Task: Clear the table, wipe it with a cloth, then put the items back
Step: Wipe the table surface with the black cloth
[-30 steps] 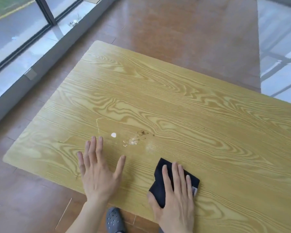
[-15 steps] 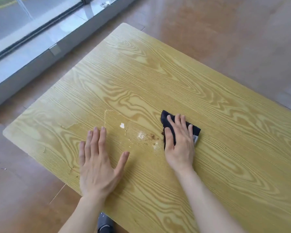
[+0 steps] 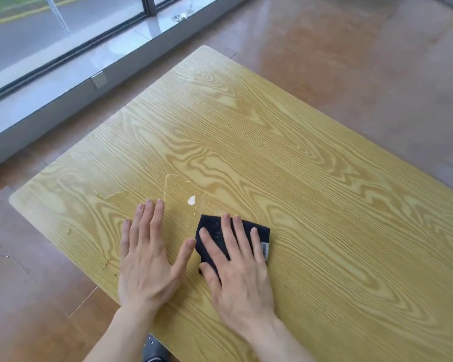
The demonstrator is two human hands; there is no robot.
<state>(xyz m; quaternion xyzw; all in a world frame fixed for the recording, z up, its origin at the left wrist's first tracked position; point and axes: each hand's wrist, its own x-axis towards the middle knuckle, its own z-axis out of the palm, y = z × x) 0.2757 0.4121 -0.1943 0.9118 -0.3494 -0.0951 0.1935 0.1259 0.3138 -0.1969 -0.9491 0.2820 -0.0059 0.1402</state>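
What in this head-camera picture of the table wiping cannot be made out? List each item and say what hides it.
- Brown stain: head view, not visible; whether under the black cloth or gone, cannot tell.
- Cloth's label: print too small.
- Table: right and near parts cut off by frame.
- Shoe: cut off by bottom edge.

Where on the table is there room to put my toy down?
The whole far half of the wooden table is bare, and so is the wide stretch right of the black cloth. It's crowded near the front: left hand, right hand on the cloth, white spot.
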